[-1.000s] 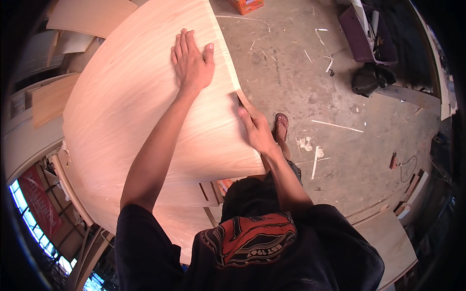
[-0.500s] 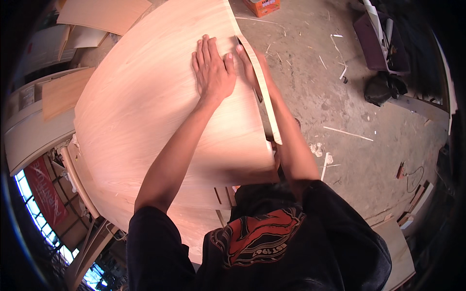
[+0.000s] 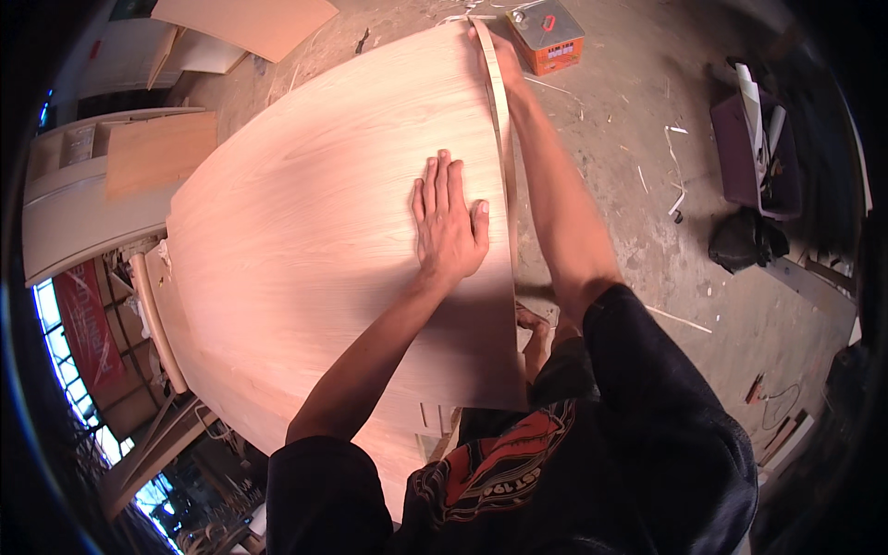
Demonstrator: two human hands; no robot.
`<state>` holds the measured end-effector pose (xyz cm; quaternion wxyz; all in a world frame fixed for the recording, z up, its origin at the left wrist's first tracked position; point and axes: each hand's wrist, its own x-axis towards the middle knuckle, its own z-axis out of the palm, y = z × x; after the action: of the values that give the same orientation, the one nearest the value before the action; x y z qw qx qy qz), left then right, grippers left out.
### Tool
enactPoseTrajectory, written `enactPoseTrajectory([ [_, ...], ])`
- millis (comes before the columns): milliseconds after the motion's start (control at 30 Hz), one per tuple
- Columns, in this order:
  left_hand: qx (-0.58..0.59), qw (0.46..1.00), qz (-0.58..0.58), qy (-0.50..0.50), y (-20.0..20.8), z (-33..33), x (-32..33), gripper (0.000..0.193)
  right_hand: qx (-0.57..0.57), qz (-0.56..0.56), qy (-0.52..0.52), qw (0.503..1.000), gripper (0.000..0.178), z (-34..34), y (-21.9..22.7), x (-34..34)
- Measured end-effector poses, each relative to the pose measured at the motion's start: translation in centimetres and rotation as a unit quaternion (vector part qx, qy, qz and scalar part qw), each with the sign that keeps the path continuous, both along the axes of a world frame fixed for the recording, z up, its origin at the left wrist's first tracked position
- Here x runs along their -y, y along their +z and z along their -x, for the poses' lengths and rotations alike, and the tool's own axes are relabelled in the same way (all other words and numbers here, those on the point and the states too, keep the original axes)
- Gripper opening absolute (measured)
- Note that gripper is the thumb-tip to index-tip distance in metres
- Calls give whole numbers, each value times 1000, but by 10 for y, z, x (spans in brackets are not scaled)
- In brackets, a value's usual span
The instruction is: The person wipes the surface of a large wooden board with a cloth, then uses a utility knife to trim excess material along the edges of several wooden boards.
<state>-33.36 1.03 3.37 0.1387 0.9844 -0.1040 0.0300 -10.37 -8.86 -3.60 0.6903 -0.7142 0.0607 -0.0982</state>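
A broad, pale wood-grain panel [image 3: 333, 203] lies in front of me. My left hand [image 3: 450, 222] rests flat on it near the right edge, fingers stretched out and thumb apart. At the far right corner my right hand [image 3: 505, 63] is wrapped round a thin, light wood edging strip [image 3: 493, 79], with most of its fingers hidden behind. The strip stands along the panel's right edge, its far end slightly bowed. Whether its nearer length touches the edge I cannot tell.
An orange box with a grey top [image 3: 546, 42] stands on the floor just beyond my right hand. Farther right are a purple bin [image 3: 757, 166] holding white rolls and a black bag [image 3: 745, 240]. Boards [image 3: 162, 153] are at the left; scraps litter the concrete floor [image 3: 629, 203].
My right hand has slid away from me along the strip to the panel's far corner. The strip's near end no longer stands out from the edge. My left hand stays flat; the view has shifted.
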Motion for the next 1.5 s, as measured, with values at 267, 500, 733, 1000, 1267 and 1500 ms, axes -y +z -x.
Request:
enactPoseTrajectory([
  [267, 32, 999, 15, 8, 3, 6, -13, 54, -200, -80, 68, 974, 52, 5, -110, 96],
  [500, 101, 992, 72, 3, -4, -19, 5, 51, -459, 143, -146, 865, 58, 354, -319, 417],
  [733, 110, 988, 69, 88, 15, 5, -14, 62, -384, 365, 39, 847, 38, 482, -171, 413],
  [1000, 68, 924, -15, 376, -4, 183, -28, 71, 103, 393, 472, 783, 16, 265, 69, 218],
  [1267, 36, 883, -88, 460, 9, 201, -16, 68, 490, 294, 740, 354, 16, 171, 97, 51],
  [1500, 48, 875, -54, 478, 12, 209, -8, 78, 551, 206, 767, 255, 21, 166, 93, 32],
])
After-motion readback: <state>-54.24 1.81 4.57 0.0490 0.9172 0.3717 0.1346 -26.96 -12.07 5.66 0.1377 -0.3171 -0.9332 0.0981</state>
